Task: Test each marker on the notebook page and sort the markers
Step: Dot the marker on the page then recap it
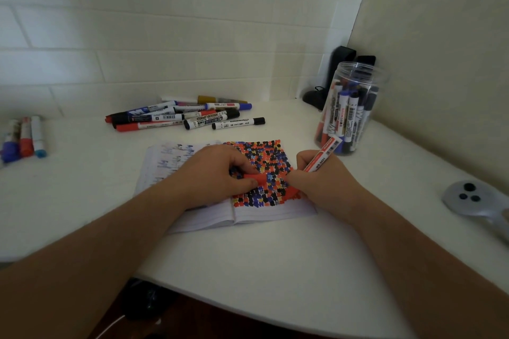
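An open notebook (253, 217) lies in the middle of the white table, its right page covered in red, black, blue and yellow dots. My right hand (325, 184) grips a red marker (323, 154), its white barrel slanting up to the right and its tip hidden low over the dotted page. My left hand (212, 176) rests on the notebook and pinches the red cap (254, 179). A heap of several markers (181, 117) lies behind the notebook. A clear jar (348, 110) at the right holds several more. Three markers (24, 136) lie at the far left.
A grey controller (476, 201) with dark buttons sits at the right table edge. Dark objects (337, 74) stand in the back corner behind the jar. Tiled walls close the table at the back and right. The table's front edge curves beneath my forearms.
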A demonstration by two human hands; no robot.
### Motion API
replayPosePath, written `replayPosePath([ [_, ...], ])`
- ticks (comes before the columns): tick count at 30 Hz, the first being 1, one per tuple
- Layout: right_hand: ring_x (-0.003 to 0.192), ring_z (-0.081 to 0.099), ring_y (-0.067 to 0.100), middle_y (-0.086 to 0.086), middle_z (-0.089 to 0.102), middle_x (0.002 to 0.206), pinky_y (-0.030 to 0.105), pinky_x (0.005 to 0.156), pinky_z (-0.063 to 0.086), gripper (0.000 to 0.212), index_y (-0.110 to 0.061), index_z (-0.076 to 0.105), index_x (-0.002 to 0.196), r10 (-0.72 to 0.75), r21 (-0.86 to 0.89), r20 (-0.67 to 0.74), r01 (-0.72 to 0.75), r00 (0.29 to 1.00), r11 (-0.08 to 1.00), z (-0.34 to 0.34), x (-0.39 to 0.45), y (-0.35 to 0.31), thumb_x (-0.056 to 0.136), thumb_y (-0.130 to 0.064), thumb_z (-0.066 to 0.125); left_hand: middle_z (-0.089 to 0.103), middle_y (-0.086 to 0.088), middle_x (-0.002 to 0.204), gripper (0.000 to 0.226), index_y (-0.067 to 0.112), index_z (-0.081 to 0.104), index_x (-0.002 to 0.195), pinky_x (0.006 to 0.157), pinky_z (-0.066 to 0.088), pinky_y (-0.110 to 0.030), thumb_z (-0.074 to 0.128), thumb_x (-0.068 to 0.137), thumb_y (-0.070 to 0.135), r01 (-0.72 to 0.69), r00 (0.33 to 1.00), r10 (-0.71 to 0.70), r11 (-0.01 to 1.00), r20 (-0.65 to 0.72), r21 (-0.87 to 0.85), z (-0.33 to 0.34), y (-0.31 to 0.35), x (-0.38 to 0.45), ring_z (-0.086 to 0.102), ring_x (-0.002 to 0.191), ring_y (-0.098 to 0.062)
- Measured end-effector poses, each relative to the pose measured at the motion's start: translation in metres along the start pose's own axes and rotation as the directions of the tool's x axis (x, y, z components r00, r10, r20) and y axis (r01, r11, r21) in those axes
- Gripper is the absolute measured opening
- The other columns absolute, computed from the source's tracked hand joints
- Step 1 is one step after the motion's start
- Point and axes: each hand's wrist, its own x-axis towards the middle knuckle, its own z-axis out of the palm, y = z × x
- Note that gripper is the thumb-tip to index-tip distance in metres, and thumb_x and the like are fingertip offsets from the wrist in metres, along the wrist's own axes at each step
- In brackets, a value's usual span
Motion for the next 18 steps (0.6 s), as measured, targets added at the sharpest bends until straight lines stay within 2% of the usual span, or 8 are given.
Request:
replayPosePath([
  [2, 0.047, 0.045, 0.009, 0.000, 0.048, 0.052, 0.016, 0.047, 0.039, 0.038, -0.017, 0.044, 0.059, -0.001, 0.011, -0.004, 0.001, 1.000, 1.000, -0.0004, 0.0004, 0.0006, 0.085, -0.010, 0.072, 0.065, 0.024, 0.084, 0.020, 0.044, 0.077, 0.088, 0.068, 0.041, -0.018, 0.075, 0.079, 0.062, 0.000, 1.000, 0.000, 1.000, -0.002, -0.001, 0.0001, -0.0009, -0.0005, 0.057, 0.087, 0.010],
  [4, 0.048, 0.046, 0.011, 0.002, 0.051, 0.053, 0.018, 0.046, 0.041, 0.036, -0.017, 0.046, 0.060, -0.010, -0.012, -0.004, 0.010, 1.000, 1.000, 0.0011, -0.0001, 0.0007, 0.084, -0.013, 0.073, 0.066, 0.023, 0.085, 0.024, 0.042, 0.078, 0.090, 0.069, 0.043, -0.018, 0.075, 0.079, 0.063, -0.001, 1.000, 0.001, 1.000, -0.005, 0.000, 0.0006, -0.0015, -0.0003, 0.057, 0.087, 0.009],
  [8, 0.043, 0.045, 0.013, -0.001, 0.050, 0.048, 0.024, 0.044, 0.043, 0.039, -0.019, 0.046, 0.056, -0.010, -0.013, 0.014, 0.010, 1.000, 1.000, 0.0024, -0.0020, 0.0004, 0.084, -0.011, 0.073, 0.067, 0.022, 0.084, 0.013, 0.045, 0.076, 0.088, 0.069, 0.044, -0.018, 0.078, 0.082, 0.056, 0.003, 1.000, -0.003, 1.000, -0.002, 0.003, 0.0002, 0.0010, -0.0006, 0.058, 0.087, 0.007],
  [14, 0.053, 0.046, 0.014, 0.003, 0.049, 0.054, 0.018, 0.047, 0.040, 0.037, -0.018, 0.045, 0.059, -0.003, 0.001, -0.026, 0.003, 1.000, 1.000, 0.0011, 0.0029, 0.0048, 0.084, -0.013, 0.072, 0.068, 0.021, 0.087, 0.017, 0.044, 0.078, 0.093, 0.071, 0.046, -0.020, 0.078, 0.082, 0.057, 0.015, 1.000, -0.015, 1.000, -0.003, 0.009, 0.0008, -0.0006, 0.0000, 0.059, 0.087, 0.005],
  [18, 0.048, 0.042, 0.011, 0.000, 0.046, 0.051, 0.019, 0.046, 0.040, 0.038, -0.018, 0.044, 0.058, -0.018, -0.010, -0.007, 0.017, 1.000, 1.000, 0.0029, 0.0027, 0.0063, 0.083, -0.012, 0.072, 0.067, 0.021, 0.088, 0.017, 0.044, 0.078, 0.094, 0.072, 0.047, -0.020, 0.078, 0.082, 0.056, 0.011, 1.000, -0.011, 1.000, -0.006, 0.012, 0.0006, -0.0006, -0.0003, 0.060, 0.087, 0.003],
])
